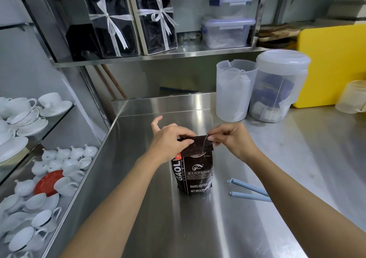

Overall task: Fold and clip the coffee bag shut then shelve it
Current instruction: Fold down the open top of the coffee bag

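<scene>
A dark brown coffee bag (195, 175) with white lettering stands upright on the steel counter (198, 228). Its top edge is bent over towards me. My left hand (170, 139) pinches the left part of that folded top. My right hand (231, 139) pinches the right corner of the fold. A light blue bag clip (250, 192) lies open in a V on the counter, to the right of the bag and apart from it. The steel shelf (158, 56) runs along the wall above the counter.
Two ribboned gift boxes (134, 22) and stacked clear tubs (227, 32) fill the shelf. A clear jug (233, 91), a lidded canister (277, 85) and a yellow board (332, 63) stand at the back right. White cups and teapots (39, 178) crowd glass shelves at left.
</scene>
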Available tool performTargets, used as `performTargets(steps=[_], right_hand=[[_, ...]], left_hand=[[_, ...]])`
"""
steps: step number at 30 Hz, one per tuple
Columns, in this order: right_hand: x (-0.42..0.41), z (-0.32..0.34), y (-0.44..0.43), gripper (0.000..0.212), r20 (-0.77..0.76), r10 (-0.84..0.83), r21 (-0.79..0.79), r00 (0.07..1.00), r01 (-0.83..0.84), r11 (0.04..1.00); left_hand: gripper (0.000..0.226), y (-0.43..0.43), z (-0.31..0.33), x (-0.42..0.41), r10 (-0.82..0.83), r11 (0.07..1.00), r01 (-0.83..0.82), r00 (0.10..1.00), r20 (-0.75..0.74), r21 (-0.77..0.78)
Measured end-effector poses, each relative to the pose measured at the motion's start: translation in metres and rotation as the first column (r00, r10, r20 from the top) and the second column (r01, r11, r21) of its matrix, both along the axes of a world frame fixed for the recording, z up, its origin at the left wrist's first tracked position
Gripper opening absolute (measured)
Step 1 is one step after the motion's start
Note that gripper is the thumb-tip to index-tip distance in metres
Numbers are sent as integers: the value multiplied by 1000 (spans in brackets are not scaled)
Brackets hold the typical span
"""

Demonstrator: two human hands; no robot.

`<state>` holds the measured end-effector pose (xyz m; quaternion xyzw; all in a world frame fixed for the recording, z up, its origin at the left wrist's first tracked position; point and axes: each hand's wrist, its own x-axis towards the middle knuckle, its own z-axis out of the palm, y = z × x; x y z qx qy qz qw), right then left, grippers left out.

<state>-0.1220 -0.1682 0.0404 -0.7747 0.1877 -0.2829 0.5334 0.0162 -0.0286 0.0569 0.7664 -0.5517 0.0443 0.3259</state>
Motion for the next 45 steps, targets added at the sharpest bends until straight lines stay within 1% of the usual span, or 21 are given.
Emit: performTargets(steps=[3,8,18,23,28,30,32,34,35,37,39,41,43,45], right_hand=[[1,1,0,25,-3,27,-35,1000,-27,999],[0,2,1,27,-9,36,-43,999,-36,998],[1,3,4,32,3,-27,-96,1000,27,995],[1,0,0,37,-14,-23,-118,1000,21,993],[-3,-3,-2,39,1,-13,-84,1000,13,996],[-9,-7,-2,43,4,-10,-91,1000,10,996],[-18,-17,-5,46,-5,-46,-54,999,46,997],[-32,-30,-10,46,-55,-108,-3,993,108,994],[-40,-38,-14,43,-106,-135,4,985,136,991],[-57,-54,-21,36,-235,-173,-20,957,173,985],[-73,-70,-27,30,-360,-185,-65,915,173,983],[-87,-85,-32,33,-493,-149,-114,857,106,988],[-98,-98,-34,46,-617,-100,-156,781,4,988],[-106,-110,-36,60,-716,-119,-248,688,-92,964]], left_hand=[[9,-3,2,-3,-13,1000,13,998,58,-1],[8,-10,8,-6,-37,999,38,990,139,-1],[9,-19,10,-14,-79,997,68,953,292,47],[5,-27,10,-18,-98,994,83,954,284,65],[3,-32,8,-18,-116,990,94,968,223,108],[4,-34,9,-17,-118,989,95,968,221,113],[5,-34,9,-16,-113,989,89,967,229,114],[7,-35,10,-17,-121,988,95,965,231,119],[7,-36,10,-18,-126,987,99,966,225,129],[6,-37,10,-17,-123,985,94,970,210,143],[6,-38,9,-16,-116,986,87,971,209,143],[8,-38,8,-15,-124,988,100,971,207,119],[10,-38,8,-14,-145,988,132,968,203,77],[10,-38,7,-14,-173,984,163,966,192,67]])
